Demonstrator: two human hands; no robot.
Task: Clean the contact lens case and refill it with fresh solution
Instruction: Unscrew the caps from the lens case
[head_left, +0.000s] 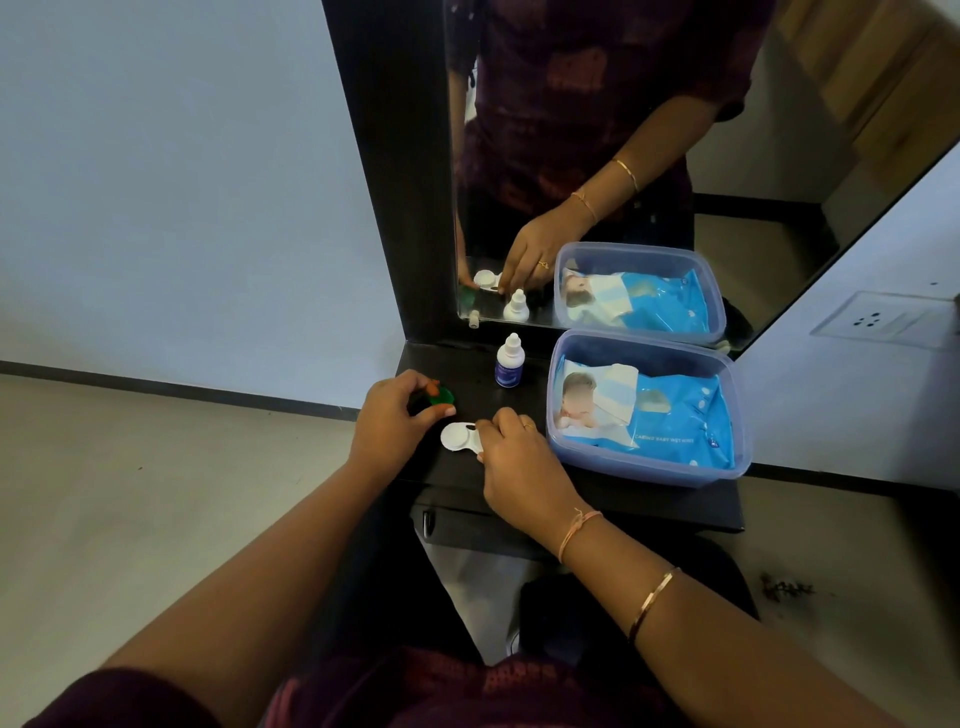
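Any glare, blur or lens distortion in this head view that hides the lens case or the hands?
Head view: wide-angle bending at the edges; dim, soft lighting; the dark shelf swallows detail; the white lens case, green cap, left hand and right hand read clearly; the mirror shows no glare.

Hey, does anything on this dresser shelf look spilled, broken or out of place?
Nothing stands out. The solution bottle stands upright and capped, the wipes tub sits flat, and no liquid shows around the white lens case.

Glossy white plastic lens case (460, 436) on a matt black shelf (613, 499) – translucent plastic tub (727, 415)
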